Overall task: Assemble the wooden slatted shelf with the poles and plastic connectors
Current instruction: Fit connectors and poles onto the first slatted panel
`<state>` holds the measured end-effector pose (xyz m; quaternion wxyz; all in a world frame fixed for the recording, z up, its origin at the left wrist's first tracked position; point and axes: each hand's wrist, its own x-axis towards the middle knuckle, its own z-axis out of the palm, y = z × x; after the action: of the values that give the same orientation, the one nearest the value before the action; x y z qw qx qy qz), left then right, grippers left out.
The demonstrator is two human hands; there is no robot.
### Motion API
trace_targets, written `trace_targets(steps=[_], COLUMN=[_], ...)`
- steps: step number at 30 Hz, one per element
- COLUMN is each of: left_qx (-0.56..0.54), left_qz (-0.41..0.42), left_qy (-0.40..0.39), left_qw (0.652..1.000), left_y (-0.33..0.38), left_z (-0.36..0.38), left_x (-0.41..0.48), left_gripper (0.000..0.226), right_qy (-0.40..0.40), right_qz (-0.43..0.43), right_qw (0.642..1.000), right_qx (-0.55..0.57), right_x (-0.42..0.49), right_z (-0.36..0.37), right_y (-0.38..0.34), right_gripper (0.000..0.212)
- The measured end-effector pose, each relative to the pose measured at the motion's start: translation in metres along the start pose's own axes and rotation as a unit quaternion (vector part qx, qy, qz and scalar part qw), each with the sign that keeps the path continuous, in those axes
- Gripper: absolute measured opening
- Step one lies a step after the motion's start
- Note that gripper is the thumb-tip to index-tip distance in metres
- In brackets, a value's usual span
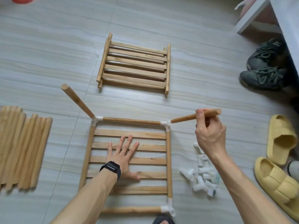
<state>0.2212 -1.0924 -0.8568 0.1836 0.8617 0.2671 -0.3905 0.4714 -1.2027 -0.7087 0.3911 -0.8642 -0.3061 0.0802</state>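
Wooden slatted shelf (152, 160) lies near-centre on the floor. Left hand (124, 157) is flat, fingers spread, pressing it. Right hand (210, 136) grips pole (186, 118) at far-right connector (166, 124). Risk: an off-axis push could jam the pole or pop the connector off.

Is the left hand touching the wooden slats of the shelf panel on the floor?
Touching. The head view shows the left hand lying flat on the slats, fingers spread. The right hand grips a pole.

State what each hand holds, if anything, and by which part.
The right hand grips a pole near its free end; the left hand lies flat on the slatted shelf, holding nothing.
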Motion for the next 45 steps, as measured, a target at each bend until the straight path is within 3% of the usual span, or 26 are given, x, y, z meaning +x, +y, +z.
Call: trace_targets(steps=[3,6,12,19,25,30,32,34,37,40,43,45], left_qx=[-0.002,-0.005,-0.007,-0.025,-0.025,-0.038,-0.045,-0.073,-0.141,-0.208,-0.249,-0.235], left_qz=[0.001,0.002,0.008,0.016,0.022,0.022,0.023,0.037,-0.001,-0.139,-0.303,-0.364], left_qy=[-0.011,-0.016,-0.012,-0.009,0.006,0.033,0.063,0.117,0.241,0.33,0.318,0.253], left_qw=[1.0,1.0,1.0,1.0,0.999,0.998,0.997,0.99,0.96,0.91,0.863,0.865], left_y=[0.001,0.0,-0.002,-0.003,-0.005,-0.005,-0.006,-0.011,-0.042,-0.096,-0.153,-0.182], left_z=[-0.002,-0.002,0.0,0.0,0.004,0.003,0.003,0.003,0.01,0.032,0.06,0.075], left_x=[0.0,0.0,0.001,0.0,0.003,0.002,0.001,-0.007,-0.039,-0.08,-0.12,-0.141], left_gripper=[0.135,0.136,0.136,0.136,0.135,0.133,0.125,0.097,0.068,0.063,0.055,0.048], right_qy=[-0.029,-0.057,-0.045,0.006,0.012,0.009,-0.042,-0.137,-0.261,-0.416,-0.473,-0.498], right_qz=[-0.089,-0.114,0.015,-0.028,-0.018,0.025,0.083,0.094,-0.043,-0.131,-0.187,-0.177], right_qw=[0.995,0.991,0.998,0.999,0.998,0.999,0.996,0.986,0.948,0.843,0.788,0.758], right_qx=[-0.021,-0.041,-0.039,-0.042,-0.054,-0.048,-0.008,-0.025,-0.174,-0.314,-0.346,-0.381], right_x=[-0.007,-0.012,0.028,0.023,0.034,0.023,0.0,-0.042,-0.113,-0.163,-0.194,-0.197], right_z=[0.008,0.02,0.021,0.063,0.06,0.07,0.081,0.096,0.126,0.158,0.175,0.18], right_y=[-0.009,-0.008,-0.006,-0.009,-0.003,-0.013,-0.016,-0.009,0.01,0.015,0.01,0.003], right_gripper=[0.024,0.023,0.036,0.036,0.045,0.04,0.038,0.06,0.08,0.087,0.088,0.089])
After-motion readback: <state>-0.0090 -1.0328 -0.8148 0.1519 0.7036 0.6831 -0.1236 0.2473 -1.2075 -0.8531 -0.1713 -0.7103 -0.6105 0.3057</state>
